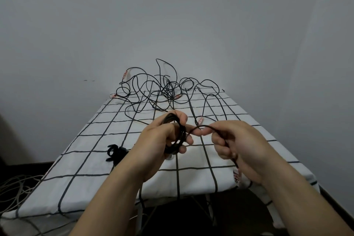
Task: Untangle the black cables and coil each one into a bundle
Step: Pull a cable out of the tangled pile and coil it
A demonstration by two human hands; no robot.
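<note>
Head camera: left fingers (189, 140) are gripping the coiled cable (180, 132), right fingers (220, 140) pinching its strand (201, 125) above the checked desk (92, 159).

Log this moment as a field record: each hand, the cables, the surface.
left hand: grips a partly wound coil of black cable, held above the surface
right hand: pinches the free strand that leads into that coil
tangle: black cables, looped over one another at the far end
surface: white cloth with a black grid
small black object: lies on the cloth, left of the left hand; cannot tell what it is
floor: pale cables at lower left
</note>
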